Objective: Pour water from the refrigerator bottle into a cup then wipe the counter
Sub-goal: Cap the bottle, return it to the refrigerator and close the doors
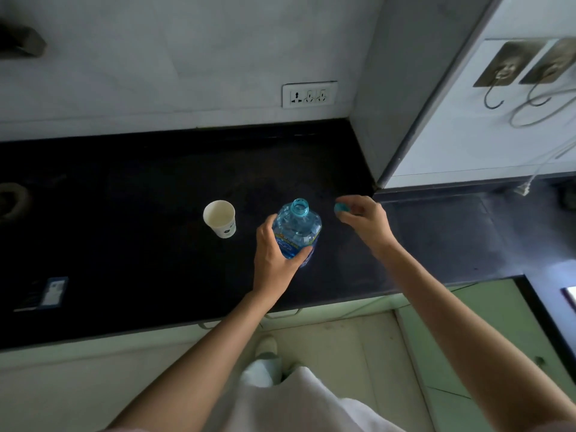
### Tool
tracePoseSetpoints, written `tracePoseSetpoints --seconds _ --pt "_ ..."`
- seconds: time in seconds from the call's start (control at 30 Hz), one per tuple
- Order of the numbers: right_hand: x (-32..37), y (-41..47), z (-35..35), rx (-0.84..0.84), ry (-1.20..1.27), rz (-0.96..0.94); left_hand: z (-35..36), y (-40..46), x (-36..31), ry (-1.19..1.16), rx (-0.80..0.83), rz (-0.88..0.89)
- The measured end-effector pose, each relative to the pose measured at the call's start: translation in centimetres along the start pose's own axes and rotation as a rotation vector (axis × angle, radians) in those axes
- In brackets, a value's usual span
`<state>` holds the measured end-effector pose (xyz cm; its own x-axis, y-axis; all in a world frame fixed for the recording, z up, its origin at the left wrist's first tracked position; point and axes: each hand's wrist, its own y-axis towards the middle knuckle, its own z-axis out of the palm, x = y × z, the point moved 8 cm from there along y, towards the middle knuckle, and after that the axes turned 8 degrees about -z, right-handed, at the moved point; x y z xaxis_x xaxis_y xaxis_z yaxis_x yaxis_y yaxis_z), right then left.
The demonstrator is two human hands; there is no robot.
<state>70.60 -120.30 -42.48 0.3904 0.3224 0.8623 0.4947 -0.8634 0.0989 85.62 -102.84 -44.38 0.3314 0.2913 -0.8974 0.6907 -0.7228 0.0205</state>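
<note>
Both forearms outstretched, left hand [274, 247] gripping uncapped bottle [297, 232], right hand [364, 219] pinching blue cap [339, 208].

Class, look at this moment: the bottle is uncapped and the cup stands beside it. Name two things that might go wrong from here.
1. Only the left hand grips the open water bottle; tipped one-handed, it may slip or gush past the small paper cup.
2. The light cup may tip over.
3. The cap pinched in the right hand could drop.

home kitchen, dark counter [140, 188], wall socket [309, 94], adhesive hooks [498, 73]
</note>
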Motion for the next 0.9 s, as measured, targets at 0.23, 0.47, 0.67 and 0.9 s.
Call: tracePoseSetpoints --seconds 0.23,0.47,0.67,0.9 --pt "8.1 -0.2 0.2 0.199 -0.018 -0.212 -0.1 0.1 -0.2 -0.064 0.034 -0.043" --pt "10.8 -0.3 2.2 0.274 -0.263 -0.353 -0.3 0.1 -0.2 -0.060 0.069 -0.044" --pt "12.1 -0.3 2.2 0.298 -0.284 -0.364 -0.4 0.2 -0.2 -0.050 0.062 -0.041" --pt "13.1 -0.4 3.2 0.298 -0.240 -0.367 -0.5 0.2 -0.3 -0.032 0.041 -0.017"
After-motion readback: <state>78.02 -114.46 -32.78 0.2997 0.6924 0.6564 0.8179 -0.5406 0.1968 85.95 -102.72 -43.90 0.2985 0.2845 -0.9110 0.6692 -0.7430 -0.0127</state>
